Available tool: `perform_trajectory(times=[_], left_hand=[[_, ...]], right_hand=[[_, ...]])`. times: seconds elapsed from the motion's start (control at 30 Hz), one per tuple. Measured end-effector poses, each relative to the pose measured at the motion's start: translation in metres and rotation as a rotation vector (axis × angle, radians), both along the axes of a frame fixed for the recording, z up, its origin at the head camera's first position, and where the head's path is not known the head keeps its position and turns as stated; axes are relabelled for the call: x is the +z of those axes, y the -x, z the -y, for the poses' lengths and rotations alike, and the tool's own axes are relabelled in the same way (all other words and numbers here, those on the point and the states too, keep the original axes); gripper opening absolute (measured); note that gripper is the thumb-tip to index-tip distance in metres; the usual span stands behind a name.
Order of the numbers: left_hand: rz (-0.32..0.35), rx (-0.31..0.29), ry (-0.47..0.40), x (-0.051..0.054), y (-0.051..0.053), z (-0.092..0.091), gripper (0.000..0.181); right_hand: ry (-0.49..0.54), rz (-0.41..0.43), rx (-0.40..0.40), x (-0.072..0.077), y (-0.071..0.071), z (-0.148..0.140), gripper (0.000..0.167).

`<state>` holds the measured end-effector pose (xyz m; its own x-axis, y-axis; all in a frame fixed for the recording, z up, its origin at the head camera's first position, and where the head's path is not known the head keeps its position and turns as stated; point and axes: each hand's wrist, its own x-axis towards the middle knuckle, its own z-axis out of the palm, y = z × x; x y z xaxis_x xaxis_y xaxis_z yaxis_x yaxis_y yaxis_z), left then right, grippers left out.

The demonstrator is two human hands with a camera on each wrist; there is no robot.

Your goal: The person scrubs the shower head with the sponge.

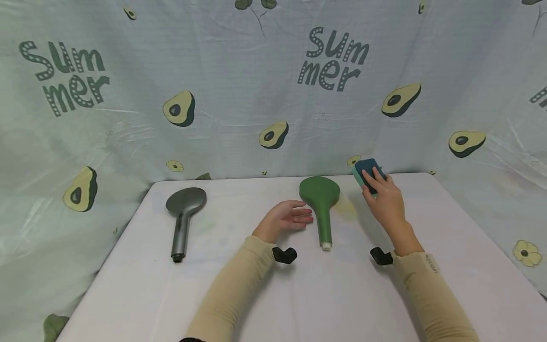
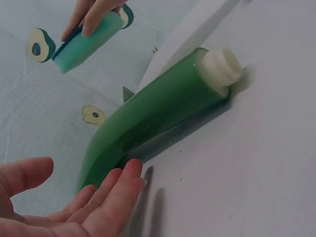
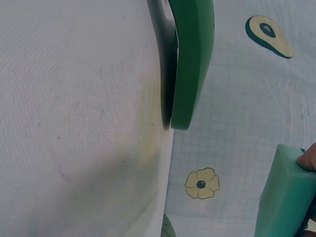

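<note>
A green handheld shower head (image 1: 319,194) with a white threaded end lies on the white table. Just left of its handle is my left hand (image 1: 287,219), fingers extended and thumb apart, holding nothing. In the left wrist view its fingertips (image 2: 132,170) come close to the green shower head (image 2: 153,108); whether they touch it I cannot tell. Farther right, my right hand (image 1: 388,202) grips a sponge (image 1: 366,172), teal with a dark blue layer, above the table's back edge. The right wrist view shows the sponge (image 3: 284,197) apart from the shower head (image 3: 192,74).
A grey handheld shower head (image 1: 185,202) lies at the left of the white table (image 1: 333,299). Behind and beside the table hangs a pale curtain (image 1: 226,85) printed with avocados and lettering. A yellowish stain (image 1: 345,209) marks the cloth right of the green shower head.
</note>
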<state>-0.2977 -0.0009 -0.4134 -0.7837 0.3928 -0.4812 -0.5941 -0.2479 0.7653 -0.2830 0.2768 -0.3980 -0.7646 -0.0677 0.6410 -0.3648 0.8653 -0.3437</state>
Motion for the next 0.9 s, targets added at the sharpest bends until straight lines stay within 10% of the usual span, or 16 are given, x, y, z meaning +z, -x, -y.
perform_trajectory(times=[0.27,0.9], left_hand=[[-0.003,-0.046,0.026,-0.01,0.001,-0.025,0.004],[-0.079,0.021,0.066,-0.008,-0.003,-0.017,0.033]], right_hand=[[0.013,0.001,0.004,0.001,0.003,0.002,0.044],[0.021,0.036,0.034,0.006,0.002,0.009,0.044]])
